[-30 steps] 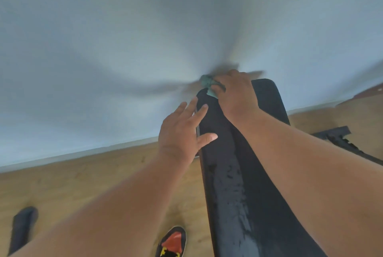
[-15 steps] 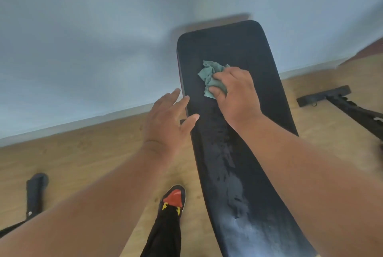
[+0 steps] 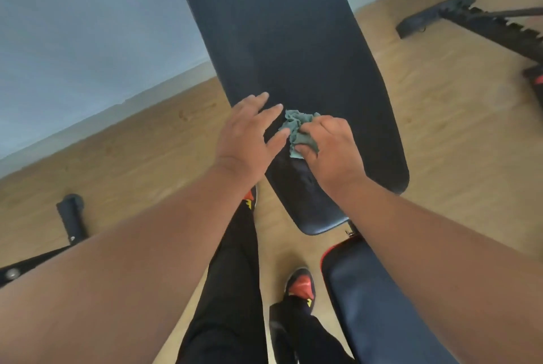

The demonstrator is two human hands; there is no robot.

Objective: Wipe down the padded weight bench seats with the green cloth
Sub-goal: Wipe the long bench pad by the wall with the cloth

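From the head camera I see the long black padded bench back (image 3: 293, 40) running from the top edge down through the middle of the frame, its rounded lower end toward six o'clock. Its surface is dark and matte, with a faint sheen near the lower end. Below it, toward five o'clock, sits a second pad, the seat (image 3: 382, 305), black with a red trim along its near edge, partly covered by the right forearm.

The green cloth (image 3: 296, 131) is bunched and crumpled, lying on the bench back just past the frame's centre. My read on the right hand (image 3: 329, 149): its fingers are curled over the cloth, gripping it and pressing it against the padding. The left hand (image 3: 249, 137) lies at nine o'clock from the cloth, fingers straight and spread, holding nothing, its fingertips on the left edge of the pad and just beside the cloth.

At six o'clock I see black trousers and two black shoes (image 3: 301, 287) with red and yellow marks on the wooden floor (image 3: 455, 128). Black frame parts (image 3: 470, 17) lie at two o'clock, another bar (image 3: 70, 217) at eight o'clock.
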